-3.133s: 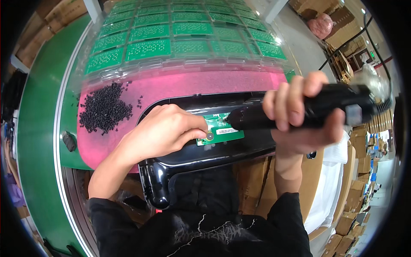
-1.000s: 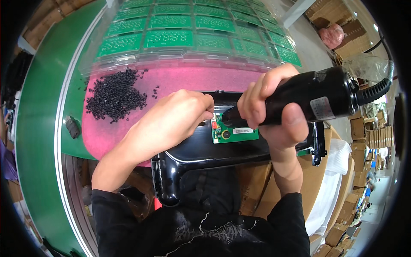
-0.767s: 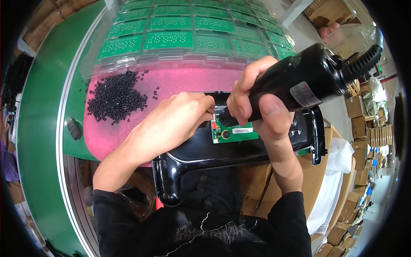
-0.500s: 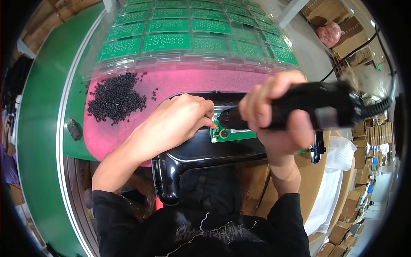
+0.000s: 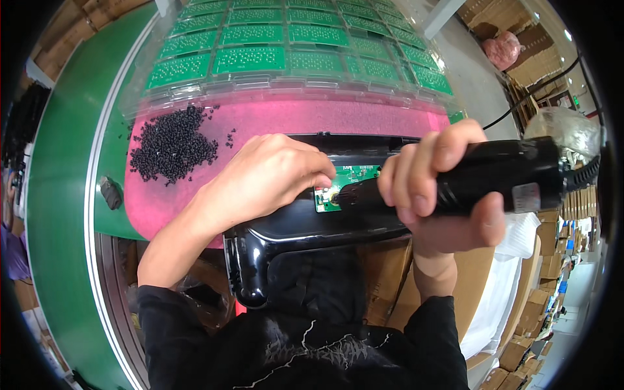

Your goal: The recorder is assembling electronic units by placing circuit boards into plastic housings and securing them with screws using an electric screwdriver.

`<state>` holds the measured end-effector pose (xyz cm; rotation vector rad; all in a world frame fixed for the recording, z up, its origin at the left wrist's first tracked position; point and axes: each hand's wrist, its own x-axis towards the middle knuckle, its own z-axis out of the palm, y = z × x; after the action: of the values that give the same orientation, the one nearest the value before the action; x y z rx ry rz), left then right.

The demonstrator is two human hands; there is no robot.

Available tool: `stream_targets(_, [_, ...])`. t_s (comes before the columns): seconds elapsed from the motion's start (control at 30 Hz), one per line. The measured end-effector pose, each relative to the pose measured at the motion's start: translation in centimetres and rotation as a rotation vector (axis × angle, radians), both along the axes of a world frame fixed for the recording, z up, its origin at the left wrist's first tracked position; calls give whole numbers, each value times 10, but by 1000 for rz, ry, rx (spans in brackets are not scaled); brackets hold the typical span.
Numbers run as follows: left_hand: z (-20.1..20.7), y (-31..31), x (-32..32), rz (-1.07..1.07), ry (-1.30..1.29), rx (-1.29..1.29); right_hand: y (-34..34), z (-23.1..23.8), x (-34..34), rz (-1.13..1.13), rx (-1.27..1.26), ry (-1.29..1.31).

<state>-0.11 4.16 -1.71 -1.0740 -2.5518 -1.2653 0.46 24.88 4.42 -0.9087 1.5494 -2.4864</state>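
Observation:
My right hand [image 5: 416, 179] is wrapped round a black corded electric screwdriver [image 5: 520, 170], held nearly level with its nose pointing left. The nose is over a green circuit board [image 5: 356, 174] that lies in a glossy black plastic housing [image 5: 292, 229]. My left hand [image 5: 276, 174] reaches across the housing, its thumb and fingers pinched together at the board's left end. Whatever those fingertips hold, if anything, is too small to make out. The screwdriver's tip is hard to see against the board. Part of the housing is hidden under both hands.
On the pink mat [image 5: 279, 118] a heap of small black screws [image 5: 172, 148] lies at the left, some strewn beside it. Behind stand clear plastic trays with rows of green boards [image 5: 250, 60]. A dark small lump [image 5: 111, 193] sits left of the mat. Cardboard boxes [image 5: 520, 344] line the right.
The screwdriver and my right hand have shifted right and slightly down. My left fingertips have risen a little and moved right. The housing has slid slightly left.

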Motion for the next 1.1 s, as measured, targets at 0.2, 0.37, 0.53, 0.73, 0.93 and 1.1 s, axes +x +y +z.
stream_targets(0.2, [5,5,3,177,-2,-64,-6,-3,11,-102,177,-65])
stream_targets(0.37, [6,7,7,223,-27,-40,2,3,11,88,311,-119])
stream_targets(0.53, [2,5,4,183,49,44,-6,0,9,64,389,-42])
stream_targets(0.73, [-4,0,1,138,63,29,-13,3,10,-40,173,-24])
stream_targets(0.93, [-2,-5,-1,60,-43,-22,-14,0,12,-53,204,-68])
stream_targets(1.1, [4,3,3,157,-80,-89,-14,-3,11,13,261,-117])
